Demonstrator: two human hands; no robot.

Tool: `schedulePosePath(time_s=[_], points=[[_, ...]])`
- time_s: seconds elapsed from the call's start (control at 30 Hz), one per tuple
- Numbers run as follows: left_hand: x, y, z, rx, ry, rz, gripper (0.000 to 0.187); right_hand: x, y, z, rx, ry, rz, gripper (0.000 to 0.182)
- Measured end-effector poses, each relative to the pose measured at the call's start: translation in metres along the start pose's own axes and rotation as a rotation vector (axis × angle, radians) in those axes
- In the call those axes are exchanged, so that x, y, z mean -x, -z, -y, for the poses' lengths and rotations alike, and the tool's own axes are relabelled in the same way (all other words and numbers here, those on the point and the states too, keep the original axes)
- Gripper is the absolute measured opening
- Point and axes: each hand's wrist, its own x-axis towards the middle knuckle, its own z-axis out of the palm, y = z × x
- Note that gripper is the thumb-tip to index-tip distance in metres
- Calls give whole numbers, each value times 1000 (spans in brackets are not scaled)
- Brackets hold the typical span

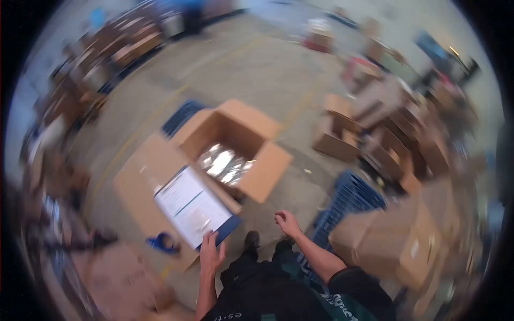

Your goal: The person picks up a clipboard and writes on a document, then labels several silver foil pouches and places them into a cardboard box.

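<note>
A clipboard [219, 231] with a printed white sheet [184, 200] lies over a cardboard flap. My left hand [212, 255] is at its lower edge, fingertips on the paper and thumb apart, beyond the edge. A small pale, blurred item [199, 221] shows on the sheet near those fingers. My right hand [289, 223] hovers in front of me, fingers loosely bent, with nothing visible in it. Ahead stands an open cardboard box [259, 120] containing shiny silver packages [222, 162]. A blue tape dispenser or roll [163, 243], too blurred to name surely, rests left of the clipboard.
A blue plastic pallet [348, 198] lies at my right, beside a large carton [380, 235]. Several open boxes [340, 131] are piled farther right. Another blue pallet [183, 116] shows behind the open box. Stacked goods [139, 45] line the far left.
</note>
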Motion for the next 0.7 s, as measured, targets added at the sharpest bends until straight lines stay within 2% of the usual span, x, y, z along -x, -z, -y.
schedulePosePath(time_s=[0.07,0.1,0.13,0.17,0.2,0.27,0.3,0.37,0.43,0.47,0.53,0.6,0.67,0.7], points=[[-35,13,22,36,-191,329,40,28,6,-20,35,-210,-218,26],[-64,-24,-26,-2,-316,401,38,23,64,-49,-73,-228,-372,26],[-112,23,-10,-149,-423,472,36,0,3,-40,-240,-211,-495,24],[-139,42,-1,-221,-525,568,36,5,-30,-43,-323,-234,-616,23],[-137,59,4,-292,-489,658,34,21,-65,-79,-379,-244,-730,21],[-177,35,-21,-368,-586,724,32,45,-31,-63,-584,-294,-912,21],[-191,23,-34,-416,-560,793,32,55,-18,-58,-733,-313,-1001,21],[-214,-6,-51,-467,-558,884,31,71,-13,-93,-780,-323,-1163,19],[-233,-50,-58,-502,-677,893,30,100,21,-91,-688,-316,-1356,18],[-231,-64,-88,-534,-680,896,27,115,39,-91,-703,-333,-1377,18],[-239,-103,-114,-528,-743,895,26,134,84,-103,-214,-495,-1526,20],[-238,-132,-141,-501,-777,913,26,142,120,-133,-12,-583,-1593,33],[-231,-156,-157,-506,-779,944,27,143,142,-165,26,-698,-1565,46],[-227,-167,-160,-498,-769,960,28,145,153,-172,19,-709,-1569,46]])
